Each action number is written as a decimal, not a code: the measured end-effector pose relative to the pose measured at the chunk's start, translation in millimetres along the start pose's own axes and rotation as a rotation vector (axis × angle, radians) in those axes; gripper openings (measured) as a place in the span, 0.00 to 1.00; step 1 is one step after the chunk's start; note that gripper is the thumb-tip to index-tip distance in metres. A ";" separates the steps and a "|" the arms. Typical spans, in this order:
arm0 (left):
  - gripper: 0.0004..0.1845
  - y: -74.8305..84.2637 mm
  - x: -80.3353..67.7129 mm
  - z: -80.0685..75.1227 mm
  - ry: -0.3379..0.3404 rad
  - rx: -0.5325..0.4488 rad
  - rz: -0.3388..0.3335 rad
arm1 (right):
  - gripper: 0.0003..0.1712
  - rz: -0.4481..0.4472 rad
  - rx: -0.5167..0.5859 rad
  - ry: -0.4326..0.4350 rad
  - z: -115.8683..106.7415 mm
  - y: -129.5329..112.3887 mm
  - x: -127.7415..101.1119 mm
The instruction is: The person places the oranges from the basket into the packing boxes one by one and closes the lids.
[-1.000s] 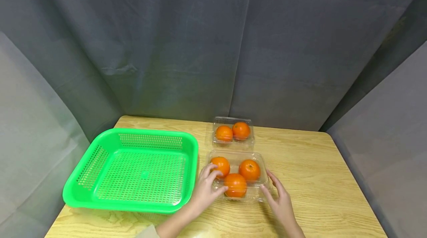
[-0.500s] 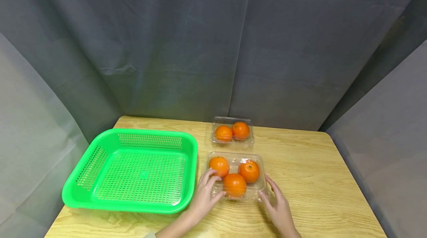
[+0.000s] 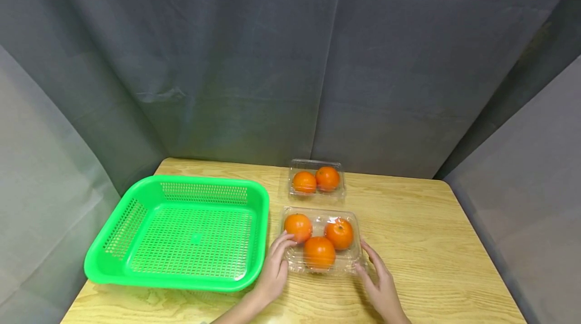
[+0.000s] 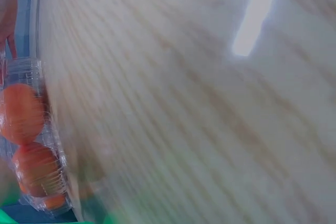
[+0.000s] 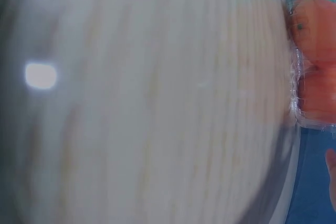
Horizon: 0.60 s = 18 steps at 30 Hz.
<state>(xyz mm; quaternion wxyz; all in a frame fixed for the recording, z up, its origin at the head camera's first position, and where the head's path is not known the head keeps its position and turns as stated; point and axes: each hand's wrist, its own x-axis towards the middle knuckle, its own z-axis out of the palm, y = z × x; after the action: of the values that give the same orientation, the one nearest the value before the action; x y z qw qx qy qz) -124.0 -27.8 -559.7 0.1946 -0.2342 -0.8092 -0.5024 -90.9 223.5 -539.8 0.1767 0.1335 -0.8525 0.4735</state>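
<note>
**Both hands frame the near box of oranges**

On the wooden table (image 3: pixel 422 243), just right of the green basket (image 3: pixel 181 230), a clear plastic box (image 3: pixel 321 240) holds three oranges (image 3: pixel 319 252). The left hand (image 3: pixel 274 268) lies against the box's left side, fingers fairly straight and resting on its near-left corner, close to one orange. The right hand (image 3: pixel 380 281) lies at the box's right side, fingers extended with the tips touching or almost touching the near-right corner; neither hand is curled round the box. The wrist views are blurred and show little more than the box (image 4: pixel 31 140) at the table's edge of view.

Farther back, near the grey curtain (image 3: pixel 290 61), a second smaller box (image 3: pixel 316 179) with two oranges stands apart from the hands.

By the look of it, the step in hand is getting a hold on the near box, either to lift it or to open its lid. Whether the lid is shut cannot be told. A next move would call for both hands to press evenly on the thin, flexible sides, firmly enough not to slip, gently enough not to buckle the plastic or spill fruit.
</note>
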 end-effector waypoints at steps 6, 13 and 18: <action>0.30 -0.9 -4.4 2.8 0.048 0.000 -0.056 | 0.26 0.019 0.067 0.007 4.0 18.2 -2.9; 0.33 1.4 -10.7 3.9 0.038 -0.060 -0.304 | 0.30 0.063 0.227 0.065 12.3 32.6 -3.7; 0.32 -0.4 -14.4 3.3 0.041 -0.201 -0.471 | 0.30 0.182 0.397 0.074 14.2 29.2 -3.9</action>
<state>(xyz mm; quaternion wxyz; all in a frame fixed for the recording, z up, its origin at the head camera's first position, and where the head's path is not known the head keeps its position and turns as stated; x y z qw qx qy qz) -112.8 -27.6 -569.3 0.0644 -0.0471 -0.7834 -0.6164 -101.4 226.6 -570.7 0.1347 0.0708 -0.7439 0.6508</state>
